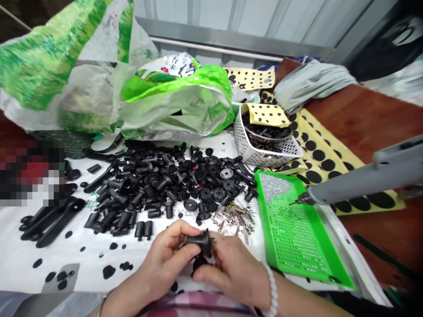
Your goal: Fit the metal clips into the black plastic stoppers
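Just in front of my body, my left hand (170, 253) pinches a black plastic part with a wide flange (200, 239) between thumb and fingertips. My right hand (236, 266), with a beaded bracelet at its wrist, is closed at the flanged end of the same part, its fingers partly hidden. Under the part, near my right thumb, shows another dark round piece (199, 263); whether it is held I cannot tell. Beyond my hands lies a pile of black plastic parts (155, 176), with small metal clips (236, 219) at its near right side.
A green perforated tray (271, 246) holds small silvery pieces at the right, under a grey powered screwdriver (366, 169). Behind it stands a white basket (246, 147). Black handles (54, 220) lie at left; plastic bags (178, 110) fill the back. Sticker sheets (317, 136) lie right.
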Tool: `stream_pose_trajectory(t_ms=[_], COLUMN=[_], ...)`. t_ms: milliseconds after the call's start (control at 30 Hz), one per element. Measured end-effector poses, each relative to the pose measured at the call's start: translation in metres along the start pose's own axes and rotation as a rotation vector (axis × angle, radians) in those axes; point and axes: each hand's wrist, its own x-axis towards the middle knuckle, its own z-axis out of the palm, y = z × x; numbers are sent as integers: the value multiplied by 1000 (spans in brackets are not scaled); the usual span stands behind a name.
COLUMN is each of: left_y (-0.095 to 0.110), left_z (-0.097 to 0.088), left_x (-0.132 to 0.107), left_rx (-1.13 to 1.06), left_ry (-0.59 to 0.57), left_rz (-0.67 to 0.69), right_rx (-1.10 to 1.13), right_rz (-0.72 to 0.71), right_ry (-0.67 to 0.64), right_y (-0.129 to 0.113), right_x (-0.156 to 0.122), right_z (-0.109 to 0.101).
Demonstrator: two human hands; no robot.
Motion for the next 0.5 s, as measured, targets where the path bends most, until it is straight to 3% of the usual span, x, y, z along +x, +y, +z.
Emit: stream_pose_trajectory(t_ms=[100,233,400,500], left_y=[-3,-8,-6,-13], left_z=[2,5,5,2], left_x=[3,4,2,5], left_rx=[-91,-219,-127,-167], left_ry=[-34,-45,-32,-41], left_rz=[-86,-142,-126,-162], right_rx=[-190,-254,-218,-241], right_rz=[-92,-245,-91,-100], right_ry=[198,231,265,273], right_y=[2,7,9,7], right_x=[-3,-1,3,3], right_z=[-1,3,8,3])
